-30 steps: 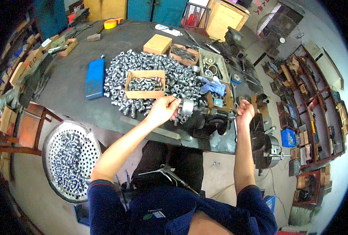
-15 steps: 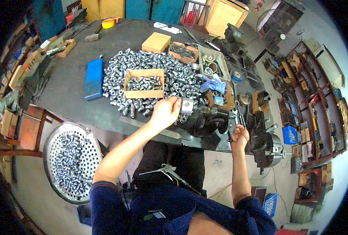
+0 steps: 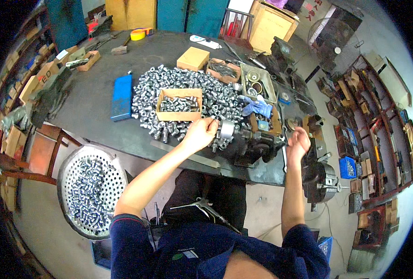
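Fittings (image 3: 181,104) lie in carton (image 3: 178,116) and perforated basin (image 3: 115,189); whether the hands (image 3: 200,135) (image 3: 299,144) grip anything, I cannot tell.

I'm watching a dark workbench (image 3: 95,108), and there's a big heap of metal fittings (image 3: 169,79) sprawled mid-bench! Left of it I spot a blue case (image 3: 122,98); on the far side, a closed cardboard box (image 3: 193,59), a power strip (image 3: 205,42) and yellow tape (image 3: 137,35). Right, a grey tray (image 3: 270,83); near edge, a black metal fixture (image 3: 261,148).
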A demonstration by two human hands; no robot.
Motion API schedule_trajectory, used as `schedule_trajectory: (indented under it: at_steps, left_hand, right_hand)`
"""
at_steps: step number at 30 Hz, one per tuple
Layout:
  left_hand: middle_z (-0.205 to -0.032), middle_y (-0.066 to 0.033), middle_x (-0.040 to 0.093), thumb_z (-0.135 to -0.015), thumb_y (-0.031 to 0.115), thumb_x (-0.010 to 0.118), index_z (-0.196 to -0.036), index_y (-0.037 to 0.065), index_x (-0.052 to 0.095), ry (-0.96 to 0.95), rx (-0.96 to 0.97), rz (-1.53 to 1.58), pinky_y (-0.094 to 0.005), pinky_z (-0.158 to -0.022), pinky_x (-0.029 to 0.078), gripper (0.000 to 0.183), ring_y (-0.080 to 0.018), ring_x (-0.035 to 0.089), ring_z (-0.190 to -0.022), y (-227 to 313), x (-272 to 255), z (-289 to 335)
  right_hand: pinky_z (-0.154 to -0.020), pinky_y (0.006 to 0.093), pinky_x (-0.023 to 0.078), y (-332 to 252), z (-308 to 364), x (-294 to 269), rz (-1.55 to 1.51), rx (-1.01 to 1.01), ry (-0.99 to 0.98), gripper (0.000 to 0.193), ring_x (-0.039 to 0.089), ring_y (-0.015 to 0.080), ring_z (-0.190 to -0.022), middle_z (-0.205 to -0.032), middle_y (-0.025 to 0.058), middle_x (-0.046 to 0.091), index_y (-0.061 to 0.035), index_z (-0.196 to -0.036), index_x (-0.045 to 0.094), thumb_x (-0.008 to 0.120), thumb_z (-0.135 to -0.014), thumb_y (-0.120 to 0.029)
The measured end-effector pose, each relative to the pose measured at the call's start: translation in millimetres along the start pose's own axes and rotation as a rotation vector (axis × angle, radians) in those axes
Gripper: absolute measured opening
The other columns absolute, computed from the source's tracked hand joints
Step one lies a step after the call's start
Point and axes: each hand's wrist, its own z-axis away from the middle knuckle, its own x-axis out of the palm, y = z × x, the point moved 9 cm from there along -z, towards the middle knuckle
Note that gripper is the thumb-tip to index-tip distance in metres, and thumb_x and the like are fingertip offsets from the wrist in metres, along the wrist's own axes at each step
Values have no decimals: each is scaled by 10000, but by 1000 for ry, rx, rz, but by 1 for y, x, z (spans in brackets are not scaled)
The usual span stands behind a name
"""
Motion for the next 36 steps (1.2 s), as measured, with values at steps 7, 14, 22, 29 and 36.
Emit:
schedule_trajectory:
  at_steps: [7,14,22,29,36]
  left_hand:
    - [-585,-205,517,-816,254,458,-668,-18,511,55,96,-75,-431,-548,398,314,-364,539,-594,6,-11,-1]
    - [-665,-206,573,-782,296,501,-707,-4,587,222,99,-410,-429,-630,446,321,-348,574,-681,-31,-55,-57]
    - [-598,-179,545,-753,271,575,-929,36,544,149,22,-490,-373,-529,426,295,-303,563,-573,-41,-144,30]
    - [-736,-169,595,-642,221,586,-730,73,628,-41,-550,-737,-382,-679,460,177,-307,583,-733,-185,-247,249]
    - [-737,-158,597,-645,172,564,-765,81,594,-29,-781,-1006,-412,-667,460,154,-319,584,-735,-228,-247,323]
  right_hand:
    - [-330,189,229,69,70,-89,-57,283,110,187,323,61,-399,-534,-15,413,-22,-758,554,553,-770,-209]
    - [-381,226,348,89,-33,-52,430,-59,51,165,457,86,-486,-573,10,511,-18,-712,593,508,-766,-149]
    - [-438,169,277,-18,37,-42,157,-20,90,196,346,48,-520,-648,-25,402,14,-945,524,406,-844,-106]
    - [-389,178,240,79,68,-86,37,272,70,196,320,43,-484,-629,-22,409,9,-902,520,452,-838,-164]
    - [-396,180,294,113,48,-107,26,353,132,147,375,51,-485,-625,-23,446,-11,-862,545,480,-823,-137]
